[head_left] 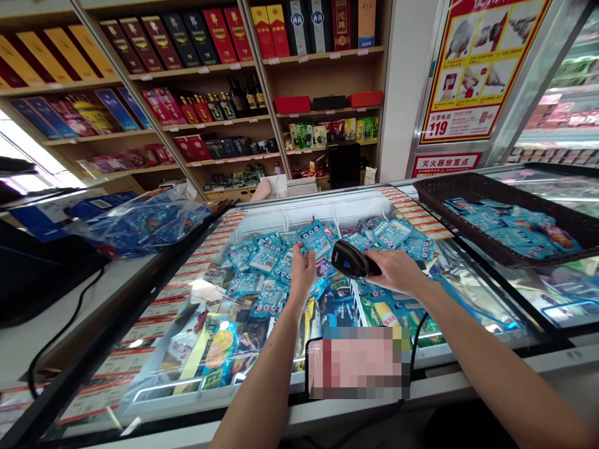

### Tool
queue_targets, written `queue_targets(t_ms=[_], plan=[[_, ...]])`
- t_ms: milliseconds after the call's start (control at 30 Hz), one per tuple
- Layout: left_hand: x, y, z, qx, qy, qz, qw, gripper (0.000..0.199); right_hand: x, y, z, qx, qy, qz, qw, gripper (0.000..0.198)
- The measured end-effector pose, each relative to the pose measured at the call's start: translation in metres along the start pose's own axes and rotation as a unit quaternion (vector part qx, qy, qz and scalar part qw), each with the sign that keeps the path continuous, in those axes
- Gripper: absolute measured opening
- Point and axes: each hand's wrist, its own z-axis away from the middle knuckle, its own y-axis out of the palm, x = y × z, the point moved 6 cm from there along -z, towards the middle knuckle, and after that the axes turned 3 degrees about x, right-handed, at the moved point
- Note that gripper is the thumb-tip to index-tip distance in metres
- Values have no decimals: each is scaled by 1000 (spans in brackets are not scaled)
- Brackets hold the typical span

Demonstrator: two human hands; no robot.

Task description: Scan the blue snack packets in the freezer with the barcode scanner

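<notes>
My left hand (304, 269) pinches the left edge of a blue snack packet (317, 239), raised a little over the other packets. A black handheld barcode scanner (349, 259) is gripped in my right hand (393, 269), its head close to the right side of that packet. A black cable (417, 337) runs down below my right forearm. Around both hands, several more blue packets (266, 257) lie loosely over the glass top of a chest freezer (154, 349). Frozen goods in bright wrappers (219, 349) show through the glass.
A dark brown basket (503, 249) with blue packets stands at the right. To the left lies a clear plastic bag (145, 221) of blue packets. A phone-like device (358, 365), its screen blurred out, rests at the front edge. Stocked shelves (201, 68) stand behind.
</notes>
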Motion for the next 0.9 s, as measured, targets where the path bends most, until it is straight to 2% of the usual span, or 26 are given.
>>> queue_targets(t_ms=[167,267,367,500,633,700,800,833,900], plan=[[-6,-3,2,-9,22,-88,996,38,-5,-1,0,-14,9,2,1000,35],[-17,-8,4,-34,33,-171,984,42,-14,-4,2,-31,34,6,999,35],[-28,-18,6,-77,39,-294,952,44,-26,-8,5,-40,68,25,997,35],[-34,-29,7,-102,30,-432,895,45,-38,-11,8,-36,101,45,993,33],[-49,-31,15,-139,79,-509,846,51,-42,-10,8,-21,119,44,992,33],[-52,-16,17,-77,121,-519,843,49,-42,-9,8,-10,122,43,992,33],[-44,13,21,76,175,-513,837,42,-41,-7,8,4,125,43,991,33],[-40,18,21,102,176,-515,833,40,-41,-7,8,8,125,43,991,33],[-31,19,19,102,159,-524,831,37,-42,-5,8,18,126,42,991,34]])
